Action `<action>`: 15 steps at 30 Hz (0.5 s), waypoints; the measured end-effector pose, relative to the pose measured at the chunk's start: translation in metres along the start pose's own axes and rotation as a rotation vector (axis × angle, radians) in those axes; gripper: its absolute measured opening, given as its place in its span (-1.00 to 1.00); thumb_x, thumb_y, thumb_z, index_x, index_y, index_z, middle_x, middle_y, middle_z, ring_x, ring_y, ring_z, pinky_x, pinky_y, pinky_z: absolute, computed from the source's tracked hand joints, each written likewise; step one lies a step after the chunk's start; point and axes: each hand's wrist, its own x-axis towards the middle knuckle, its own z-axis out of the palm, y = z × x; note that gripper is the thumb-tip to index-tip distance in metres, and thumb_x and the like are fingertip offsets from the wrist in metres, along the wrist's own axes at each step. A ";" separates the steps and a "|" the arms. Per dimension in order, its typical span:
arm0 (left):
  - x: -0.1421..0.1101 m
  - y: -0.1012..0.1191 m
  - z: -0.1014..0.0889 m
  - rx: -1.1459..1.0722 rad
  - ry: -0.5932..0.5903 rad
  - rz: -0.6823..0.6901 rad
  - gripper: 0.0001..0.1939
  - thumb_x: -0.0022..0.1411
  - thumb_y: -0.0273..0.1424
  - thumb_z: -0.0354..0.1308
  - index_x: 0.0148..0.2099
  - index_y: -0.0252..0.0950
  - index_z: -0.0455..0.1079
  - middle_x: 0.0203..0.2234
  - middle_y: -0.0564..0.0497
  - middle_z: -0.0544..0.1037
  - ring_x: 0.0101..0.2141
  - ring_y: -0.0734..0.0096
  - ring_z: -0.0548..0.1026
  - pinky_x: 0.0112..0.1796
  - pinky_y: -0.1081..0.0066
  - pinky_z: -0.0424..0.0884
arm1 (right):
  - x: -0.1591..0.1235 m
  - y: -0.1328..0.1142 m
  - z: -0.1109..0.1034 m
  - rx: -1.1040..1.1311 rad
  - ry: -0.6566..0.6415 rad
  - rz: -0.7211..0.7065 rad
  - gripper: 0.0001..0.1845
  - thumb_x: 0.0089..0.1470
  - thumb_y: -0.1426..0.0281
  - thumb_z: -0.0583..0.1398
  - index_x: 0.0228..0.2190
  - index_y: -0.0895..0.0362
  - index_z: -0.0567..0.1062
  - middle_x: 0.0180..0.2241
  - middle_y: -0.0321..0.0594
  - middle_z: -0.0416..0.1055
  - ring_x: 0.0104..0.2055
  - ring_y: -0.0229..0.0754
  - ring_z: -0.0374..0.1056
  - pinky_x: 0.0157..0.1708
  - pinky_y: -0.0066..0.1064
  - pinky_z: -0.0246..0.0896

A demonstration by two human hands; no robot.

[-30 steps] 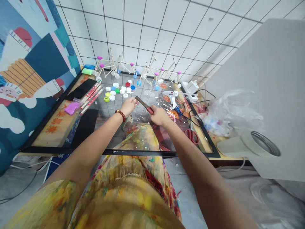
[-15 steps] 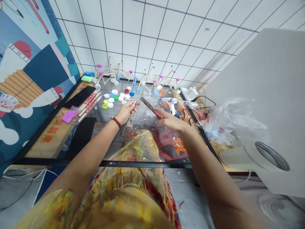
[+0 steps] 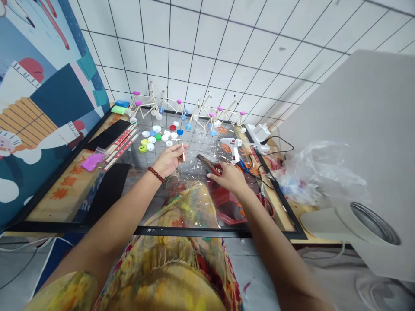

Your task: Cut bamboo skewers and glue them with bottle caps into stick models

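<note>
Nearest the body, the right hand grips red-handled, dark metal pliers that point toward the left hand, a gap between. That hand pinches a short, pale, wooden-looking stick, its long side across the pliers' line.

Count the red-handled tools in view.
2: pliers in the right hand, scissors beside the right forearm, partly hidden by it. Others may be hidden.

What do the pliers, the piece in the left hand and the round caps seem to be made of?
Pliers: probably steel, from the dark, dull front end; smooth red handles, perhaps plastic.
Piece in the left hand: likely wood, pale and matte.
Caps: seemingly plastic, with smooth, solid colours and raised rims.
</note>
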 end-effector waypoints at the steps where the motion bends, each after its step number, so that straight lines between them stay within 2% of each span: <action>1: -0.001 0.000 0.001 0.015 0.003 -0.003 -0.74 -0.03 -0.44 0.42 -0.25 -0.36 0.50 -0.55 0.10 0.46 -0.51 0.57 0.44 -0.42 0.50 0.39 | -0.001 0.000 0.001 -0.008 0.013 0.000 -0.36 0.01 -0.09 0.19 -0.05 0.11 0.45 -0.15 0.01 0.48 -0.10 0.06 0.43 -0.22 -0.27 0.25; 10: -0.007 -0.006 0.007 0.198 0.069 0.094 -0.64 -0.13 -0.41 0.46 -0.28 -0.38 0.43 -0.46 -0.03 0.61 -0.48 0.47 0.55 -0.43 0.48 0.45 | -0.008 0.000 0.012 0.008 0.170 -0.058 -0.50 0.07 0.05 0.23 -0.09 0.15 0.52 -0.15 0.02 0.39 -0.07 0.02 0.37 -0.10 -0.24 0.24; 12: -0.007 -0.008 0.009 0.226 0.080 0.099 -0.63 -0.14 -0.40 0.47 -0.29 -0.37 0.41 -0.46 -0.05 0.62 -0.48 0.45 0.56 -0.43 0.47 0.45 | -0.011 -0.004 0.010 -0.014 0.241 -0.085 -0.52 0.05 0.07 0.26 -0.12 0.16 0.54 -0.10 0.07 0.39 -0.01 0.11 0.33 -0.04 -0.14 0.21; 15: -0.008 -0.011 0.012 0.244 0.087 0.100 -0.62 -0.17 -0.39 0.48 -0.32 -0.38 0.40 -0.46 -0.07 0.62 -0.47 0.43 0.57 -0.43 0.47 0.44 | -0.011 -0.020 0.005 0.038 0.389 -0.206 -0.46 0.02 0.09 0.29 -0.04 0.15 0.48 0.01 0.09 0.38 0.07 0.20 0.26 0.00 -0.04 0.16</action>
